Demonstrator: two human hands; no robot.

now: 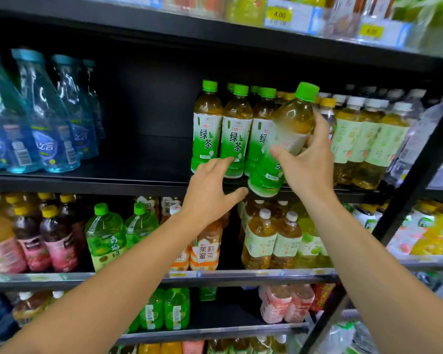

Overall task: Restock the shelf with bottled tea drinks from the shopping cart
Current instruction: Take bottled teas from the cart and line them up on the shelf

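My right hand [308, 163] grips a green tea bottle [281, 141] with a green cap, tilted to the right, its base just over the front edge of the black shelf [87, 181]. Several matching green tea bottles [207, 129] stand upright in rows on that shelf, right behind it. My left hand [210, 186] is open, fingers spread, reaching up at the shelf edge below the row; its fingertips are close to the base of a standing bottle [235, 134]. The shopping cart is out of view.
A dark gap [149, 123] lies on the shelf left of the green tea, with blue water bottles [49, 116] further left. Yellow-labelled tea bottles [363, 141] stand to the right. Lower shelves [215, 275] hold mixed drinks. A black upright post [417, 167] slants at right.
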